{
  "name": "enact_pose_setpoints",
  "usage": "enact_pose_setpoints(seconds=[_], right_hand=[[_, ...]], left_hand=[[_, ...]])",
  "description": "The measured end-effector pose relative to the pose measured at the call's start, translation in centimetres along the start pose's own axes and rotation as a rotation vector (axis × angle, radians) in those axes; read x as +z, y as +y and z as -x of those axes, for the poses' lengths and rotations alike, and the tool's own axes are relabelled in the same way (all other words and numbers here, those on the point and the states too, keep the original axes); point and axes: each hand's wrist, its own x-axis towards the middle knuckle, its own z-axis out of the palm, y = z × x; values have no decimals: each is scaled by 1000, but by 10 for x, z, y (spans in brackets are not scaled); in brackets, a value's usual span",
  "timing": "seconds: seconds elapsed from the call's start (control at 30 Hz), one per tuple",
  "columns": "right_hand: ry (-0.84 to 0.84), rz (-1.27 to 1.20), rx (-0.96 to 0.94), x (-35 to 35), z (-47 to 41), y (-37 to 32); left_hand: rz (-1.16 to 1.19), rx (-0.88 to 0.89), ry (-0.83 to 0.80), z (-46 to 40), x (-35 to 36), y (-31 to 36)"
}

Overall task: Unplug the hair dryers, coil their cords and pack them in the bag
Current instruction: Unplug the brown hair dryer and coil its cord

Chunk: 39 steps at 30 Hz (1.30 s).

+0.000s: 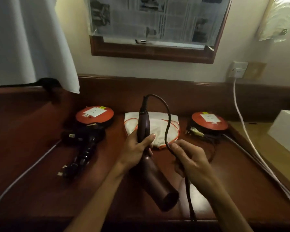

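Left hand (137, 148) grips the handle of a dark purple hair dryer (155, 174), fingers and thumb curled round it, the handle pointing up and away and the barrel slanting down toward the near edge of the wooden desk (40, 190). Right hand (189, 160) pinches the dryer's dark cord (168, 126) between thumb and fingers; the cord arcs out of the top of the handle, drops in a loop to that hand, then runs on down past the desk's near edge.

Behind the hands a white cloth bag (157, 129) with an orange drawstring lies flat on the desk; what it holds, if anything, cannot be told, since the dryer handle and cord cross in front of it. To the left lies a second hair dryer (81, 139), dark, with its cord wound along its handle and its plug (61, 171) resting on the desk. Beside it sits a red round extension reel (95, 115) with a white socket plate on top; a matching right reel (209, 122) stands on the other side of the bag, a plug and a tangle of dark cord at its foot. A white cable (241, 118) hangs from a wall socket (238, 69) at the right
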Motion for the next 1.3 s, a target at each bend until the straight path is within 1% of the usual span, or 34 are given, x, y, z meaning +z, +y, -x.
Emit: enact_pose_setpoints(seconds=[0.03,0.1,0.2,0.23,0.3,0.33,0.37,0.43,0.5,0.57,0.67,0.7,0.73,0.8,0.83,0.9,0.97,1.03,1.07,1.13,1.2,1.3], right_hand=[[8,-9,-45,10,1,6],[-23,62,-106,27,0,17],[-94,225,-108,42,-4,37],[-110,261,-100,42,-6,43],[-136,353,-103,39,-8,51],[-150,401,-114,39,-9,53],[-173,443,-133,39,-8,54],[-238,467,-184,43,-4,54],[-277,451,-185,45,0,54],[-239,458,-150,44,2,55],[-44,345,-42,38,4,61],[12,316,-10,37,4,63],[54,306,16,36,4,66],[96,298,60,35,5,70],[88,291,80,33,6,71],[17,286,118,28,5,71],[-81,225,170,21,4,69],[-133,140,229,13,0,66],[-130,127,246,11,0,66],[-68,180,257,11,1,70],[3,255,275,14,7,74],[55,275,326,17,15,78]], left_hand=[[6,-21,5,-2,-4,-2],[-15,-50,15,-6,-10,-9],[-163,-74,54,-8,-15,-14],[-125,-108,30,-7,-17,-12],[80,-192,-43,-4,-20,-5],[133,-217,-86,-3,-20,-2],[98,-220,-133,-3,-20,-1],[-131,-159,-199,-3,-20,-6],[-288,-111,-203,-4,-20,-12],[-320,-83,-215,-4,-24,-16],[-402,-82,-346,-4,-28,-12],[-443,-92,-367,-4,-27,-12],[-488,-97,-358,-3,-24,-13],[-556,-86,-285,-1,-16,-16],[-590,-65,-249,2,-12,-18],[-616,46,-202,8,-9,-23],[-491,112,-183,16,-12,-26],[-373,102,-142,22,-12,-28],[-368,115,-106,25,-11,-31],[-441,160,-61,28,-7,-35],[-493,150,-58,28,-3,-37],[-596,170,-103,29,-1,-39]])
